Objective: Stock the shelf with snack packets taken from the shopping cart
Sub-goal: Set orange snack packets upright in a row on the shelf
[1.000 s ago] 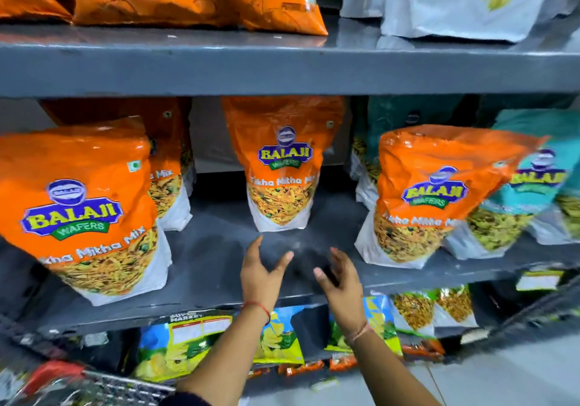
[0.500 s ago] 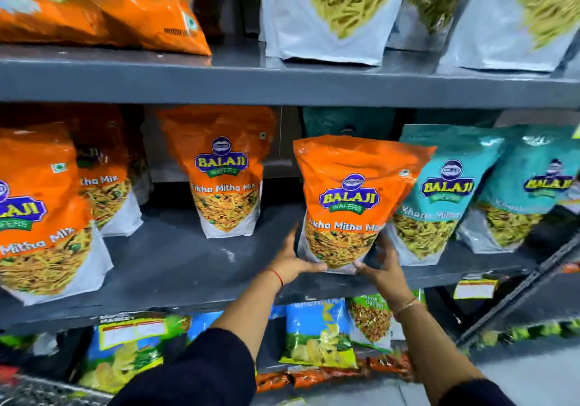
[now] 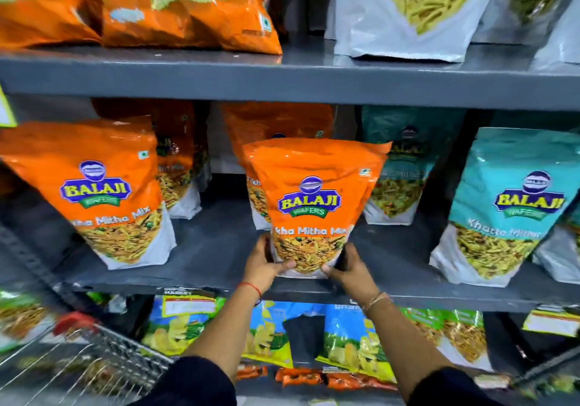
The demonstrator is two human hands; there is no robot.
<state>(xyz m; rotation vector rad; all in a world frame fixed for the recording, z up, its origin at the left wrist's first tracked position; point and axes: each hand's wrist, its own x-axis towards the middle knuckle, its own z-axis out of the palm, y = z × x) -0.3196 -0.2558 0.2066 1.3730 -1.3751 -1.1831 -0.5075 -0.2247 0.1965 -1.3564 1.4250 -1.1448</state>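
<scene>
Currently mid-task. An orange Balaji Mitha Mix packet (image 3: pixel 314 204) stands upright at the front of the middle shelf (image 3: pixel 213 248), directly before another orange packet (image 3: pixel 276 123) of the same kind.

- Left hand (image 3: pixel 266 264) and right hand (image 3: pixel 348 269) each grip a bottom corner, thumbs across the front.
- Placement looks nearly done; release not yet made.
- Stocked alongside: a front orange packet (image 3: pixel 103 192) to the left, a teal Khatta Mitha packet (image 3: pixel 508 211) to the right, bare shelf between.

Hard to make out:
- Fingers hidden behind the packet.
- Whether its base fully rests on the shelf, cannot tell.
- Shopping cart (image 3: pixel 94 361) at lower left is blurred and cut off; remaining stock uncountable.
</scene>
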